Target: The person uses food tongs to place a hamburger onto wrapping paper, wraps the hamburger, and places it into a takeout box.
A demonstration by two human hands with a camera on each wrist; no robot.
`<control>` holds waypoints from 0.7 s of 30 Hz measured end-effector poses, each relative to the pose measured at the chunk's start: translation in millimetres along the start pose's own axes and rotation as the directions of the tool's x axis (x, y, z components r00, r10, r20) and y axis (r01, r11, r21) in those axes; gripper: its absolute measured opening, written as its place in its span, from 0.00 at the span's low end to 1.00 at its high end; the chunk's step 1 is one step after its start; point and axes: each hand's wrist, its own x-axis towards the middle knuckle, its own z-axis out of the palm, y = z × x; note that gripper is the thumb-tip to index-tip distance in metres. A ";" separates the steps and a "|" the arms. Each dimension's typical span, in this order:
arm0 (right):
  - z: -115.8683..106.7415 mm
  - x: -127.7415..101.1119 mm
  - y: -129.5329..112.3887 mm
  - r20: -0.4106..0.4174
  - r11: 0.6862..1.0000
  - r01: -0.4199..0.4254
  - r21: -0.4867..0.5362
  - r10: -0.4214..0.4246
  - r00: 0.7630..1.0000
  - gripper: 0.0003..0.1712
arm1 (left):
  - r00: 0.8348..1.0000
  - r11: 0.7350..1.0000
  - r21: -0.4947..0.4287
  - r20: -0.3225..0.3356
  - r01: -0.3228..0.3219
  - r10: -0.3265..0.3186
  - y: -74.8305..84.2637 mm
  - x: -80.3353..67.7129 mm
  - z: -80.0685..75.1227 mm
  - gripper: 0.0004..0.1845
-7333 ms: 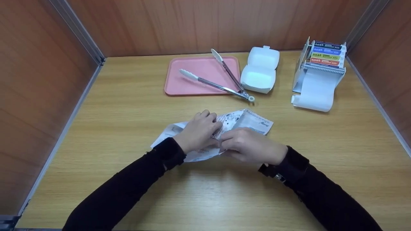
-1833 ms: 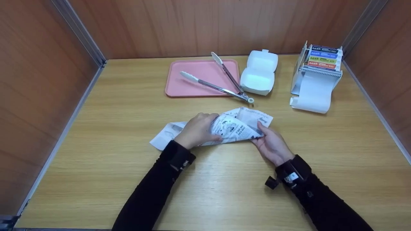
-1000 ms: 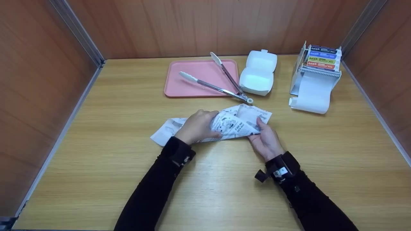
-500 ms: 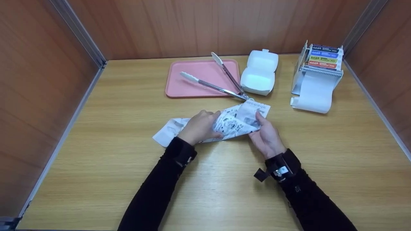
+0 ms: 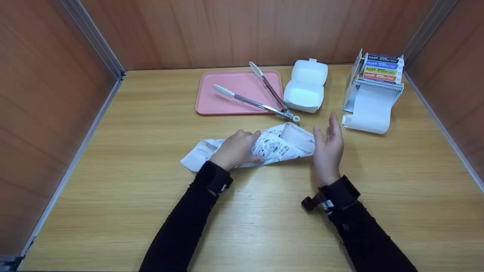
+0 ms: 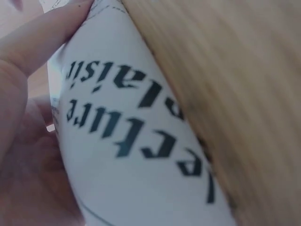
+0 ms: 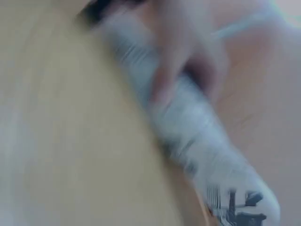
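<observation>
A sheet of newsprint-patterned wrapping paper (image 5: 278,146), folded into a long roll, lies across the middle of the table. My left hand (image 5: 237,150) grips the roll from above near its middle, thumb on the near side. Dark gothic lettering runs along the paper (image 6: 117,155) in the left wrist view, where the thumb and fingers lie along one side of it. My right hand (image 5: 328,153) stands upright beside the roll's right end with straight fingers, the palm edge at or near the paper. Whether anything is inside the paper is hidden. The right wrist view is blurred.
Behind the roll, metal tongs (image 5: 261,104) with white tips lie spread over a pink tray (image 5: 206,107). A white clamshell box (image 5: 304,94) stands unfolded to their right. Further right is a dispenser (image 5: 382,71) with a white roll (image 5: 368,121) hanging out. Wooden panels (image 5: 257,34) enclose the table.
Earlier both hands worked at the paper's near edge, and it became a narrower roll. In the last half second my right hand let go of the right end and straightened; the left stayed.
</observation>
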 end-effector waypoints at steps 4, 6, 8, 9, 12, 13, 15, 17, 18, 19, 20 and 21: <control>25.7 -10.4 3.1 0.225 0.980 0.191 0.057 -0.199 0.954 0.31 | 1.000 1.000 -0.008 0.011 0.001 -0.001 0.2 -0.3 0.0 0.54; 41.7 -13.5 5.7 0.362 0.979 0.125 0.164 -0.177 0.915 0.31 | 1.000 1.000 -0.008 0.013 0.000 0.000 0.3 0.2 0.0 0.54; 56.2 -13.1 10.2 0.439 0.975 0.056 0.216 -0.148 0.886 0.33 | 1.000 1.000 0.000 0.007 -0.005 0.005 0.1 0.6 0.1 0.54; 62.0 -12.2 12.6 0.457 0.975 0.031 0.219 -0.131 0.880 0.34 | 1.000 1.000 0.001 0.004 -0.005 0.005 0.0 0.5 0.3 0.53; 73.3 -7.7 21.5 0.469 0.986 -0.024 0.168 -0.058 0.881 0.36 | 1.000 1.000 0.015 0.004 -0.008 0.008 -0.8 -0.1 1.0 0.53; 74.8 -6.6 23.9 0.464 0.989 -0.045 0.142 -0.027 0.885 0.36 | 1.000 1.000 0.019 0.005 -0.011 0.011 -0.7 0.1 1.2 0.52; 75.6 -4.9 28.0 0.448 0.993 -0.085 0.081 0.040 0.893 0.37 | 1.000 1.000 0.026 0.017 -0.009 0.008 -0.6 0.1 1.6 0.53; 74.2 -3.5 31.5 0.436 0.988 -0.147 0.042 0.114 0.893 0.39 | 1.000 0.999 0.034 0.025 -0.007 0.006 0.0 0.1 1.5 0.53; 73.1 -2.5 32.8 0.430 0.983 -0.181 0.038 0.147 0.891 0.39 | 1.000 0.999 0.036 0.027 -0.005 0.004 0.2 0.3 1.5 0.53; 72.0 -1.4 34.3 0.423 0.976 -0.216 0.039 0.180 0.888 0.40 | 1.000 0.999 0.038 0.028 -0.004 0.003 0.6 0.5 1.6 0.53; 70.4 0.0 35.9 0.417 0.969 -0.243 0.038 0.206 0.885 0.41 | 1.000 0.999 0.039 0.030 -0.004 0.003 0.9 0.8 1.6 0.54; 68.8 1.4 37.1 0.415 0.963 -0.267 0.036 0.228 0.880 0.42 | 1.000 0.999 0.040 0.031 -0.006 0.005 1.2 1.3 1.7 0.53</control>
